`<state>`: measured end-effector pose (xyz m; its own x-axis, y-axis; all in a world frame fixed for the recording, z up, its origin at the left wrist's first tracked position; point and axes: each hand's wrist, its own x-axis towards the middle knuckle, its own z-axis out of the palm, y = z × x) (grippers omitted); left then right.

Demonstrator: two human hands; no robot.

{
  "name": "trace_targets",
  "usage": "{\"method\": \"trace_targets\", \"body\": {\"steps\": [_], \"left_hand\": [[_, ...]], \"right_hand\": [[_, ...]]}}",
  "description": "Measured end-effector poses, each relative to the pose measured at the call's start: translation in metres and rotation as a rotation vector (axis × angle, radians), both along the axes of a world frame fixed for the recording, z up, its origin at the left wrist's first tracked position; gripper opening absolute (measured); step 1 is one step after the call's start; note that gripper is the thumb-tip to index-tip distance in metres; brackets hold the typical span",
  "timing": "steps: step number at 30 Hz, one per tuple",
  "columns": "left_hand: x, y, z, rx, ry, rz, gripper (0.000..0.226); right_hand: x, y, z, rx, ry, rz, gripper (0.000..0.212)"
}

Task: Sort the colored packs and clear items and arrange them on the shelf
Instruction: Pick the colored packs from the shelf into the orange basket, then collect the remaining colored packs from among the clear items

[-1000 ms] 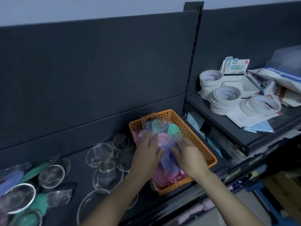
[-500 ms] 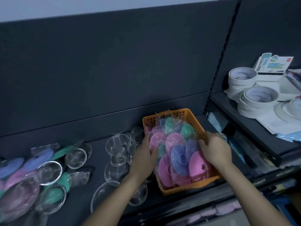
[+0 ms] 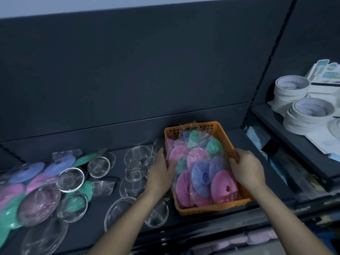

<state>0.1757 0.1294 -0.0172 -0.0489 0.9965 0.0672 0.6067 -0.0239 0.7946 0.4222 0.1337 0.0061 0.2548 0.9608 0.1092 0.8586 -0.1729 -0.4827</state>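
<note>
An orange perforated basket (image 3: pixel 217 208) stands on the dark shelf (image 3: pixel 103 203), filled with pink, blue and green round packs (image 3: pixel 199 168) in clear wrap. My left hand (image 3: pixel 161 173) grips the basket's left rim, fingers reaching among the packs. Over on the right rim, my right hand (image 3: pixel 247 170) holds the basket wall. To the left of the basket lie several clear mesh discs (image 3: pixel 135 164), and more colored packs (image 3: pixel 24 183) are heaped at the far left, mixed with clear discs (image 3: pixel 70 179).
A dark back panel rises behind the shelf. To the right, a higher shelf (image 3: pixel 294 144) carries white tape rolls (image 3: pixel 311 111) and packaged cards (image 3: pixel 325 72). Pink items (image 3: pixel 257 238) sit on a lower level below the shelf's front edge.
Both hands came off the top of the packs and moved apart to the basket's left and right rims. The camera view swung left, bringing the heap at the far left into sight.
</note>
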Motion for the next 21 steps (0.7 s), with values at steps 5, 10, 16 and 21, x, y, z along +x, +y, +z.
{"method": "trace_targets", "body": {"steps": [5,10,16,21], "left_hand": [[0.004,0.0,-0.001,-0.063,-0.051,0.055,0.029],[0.01,-0.003,0.003,-0.086,-0.227,0.103,0.034],[0.007,-0.008,0.02,0.048,-0.299,0.127,0.04],[-0.012,-0.008,0.043,0.144,-0.373,0.149,0.034]], "right_hand": [[-0.001,0.007,0.001,-0.141,0.125,-0.042,0.006],[-0.001,0.009,0.01,-0.08,0.156,-0.112,0.021],[-0.005,0.006,0.03,0.074,0.199,-0.134,0.025],[-0.029,-0.002,0.051,0.188,0.228,-0.137,0.023]]}}
